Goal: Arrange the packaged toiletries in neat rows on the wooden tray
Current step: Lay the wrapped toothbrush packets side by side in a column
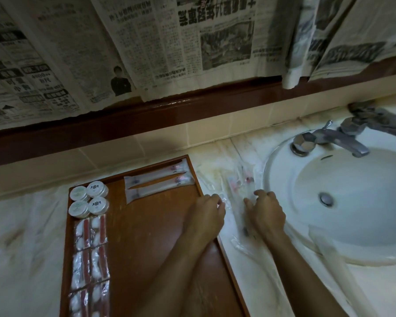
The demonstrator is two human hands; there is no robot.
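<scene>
The wooden tray [146,236] lies on the counter left of the sink. Round white packs [89,199] sit at its far left corner, with clear sachets with red strips [89,252] in two columns below them. Three long clear packets [160,181] lie in a row at its far right. A loose heap of clear packets [236,186] rests on the counter between tray and sink. My left hand [209,213] hovers over the tray's right rim, fingers curled at the heap's edge. My right hand [266,213] is on the heap with curled fingers; the blur hides any grip.
A white sink basin [343,202] with a metal tap [329,140] fills the right. A grey cloth [375,117] lies behind the tap. Newspaper sheets [146,42] hang over the wall above a brown ledge [192,110]. Pale marble counter [25,236] extends left of the tray.
</scene>
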